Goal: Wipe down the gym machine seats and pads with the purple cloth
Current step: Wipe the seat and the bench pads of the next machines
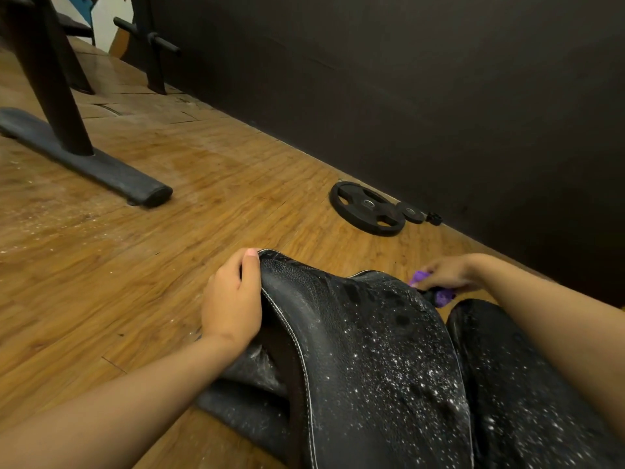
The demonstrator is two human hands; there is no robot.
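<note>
Two hands: both bare, both on the seat pad (372, 340).
Left hand (233, 299): fingers curled shut over the pad's far left corner, thumb on top.
Right hand (446, 272): fingers closed on the purple cloth (439, 294), bunched at the pad's far right edge.
Cloth: one, mostly hidden under the fingers; its direction cannot be told.
Seat pad: black, white-speckled, long axis running away from the person; a second pad (527, 384) just right of it.
Weight plates (367, 208): two, on the floor (135, 265) beyond the pad.
</note>
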